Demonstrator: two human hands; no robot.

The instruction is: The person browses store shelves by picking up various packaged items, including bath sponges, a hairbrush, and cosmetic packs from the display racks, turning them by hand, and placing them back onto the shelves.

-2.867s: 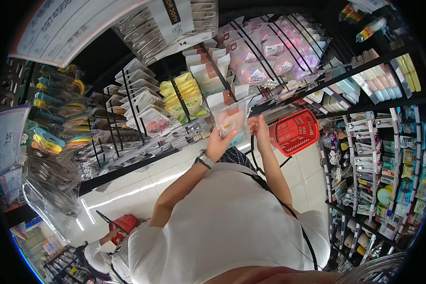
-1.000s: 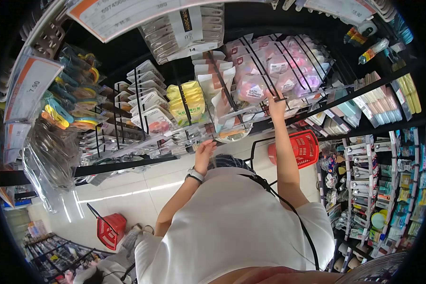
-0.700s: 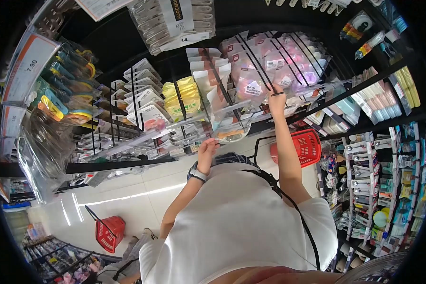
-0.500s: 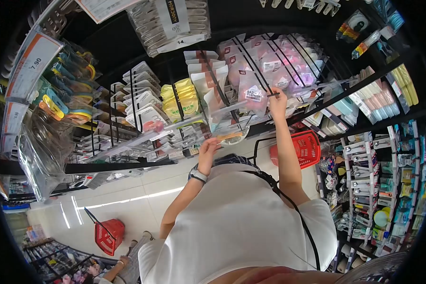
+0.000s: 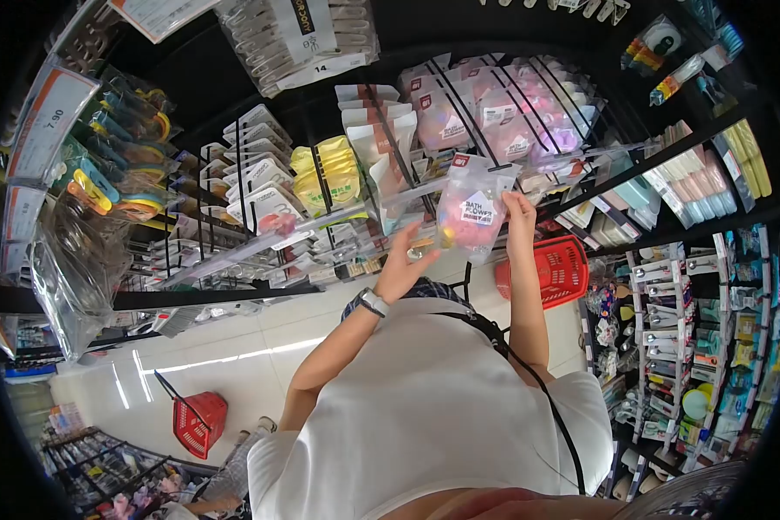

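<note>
A clear bag of pink bath flower (image 5: 472, 212) with a white label hangs from my right hand (image 5: 519, 217), whose fingers pinch its right edge. It is off the hooks, in front of the rack's clear rail. My left hand (image 5: 404, 264), with a watch on the wrist, is held to the left of the bag with thumb and fingers apart, not touching it. Similar pink bags (image 5: 507, 130) hang on black hooks behind. Yellow packs (image 5: 328, 178) and pale pouches (image 5: 377, 139) hang to their left.
A red basket (image 5: 555, 270) is beyond my right forearm. Another red basket (image 5: 201, 423) stands on the tiled floor at lower left, near a person (image 5: 234, 477). Price signs (image 5: 48, 121) and plastic-wrapped goods (image 5: 82, 269) are at the left. More stocked racks (image 5: 667, 329) stand at right.
The pink bag has come off its hook and moved down toward me in my right hand. My left hand has risen toward it, its fingers spreading.
</note>
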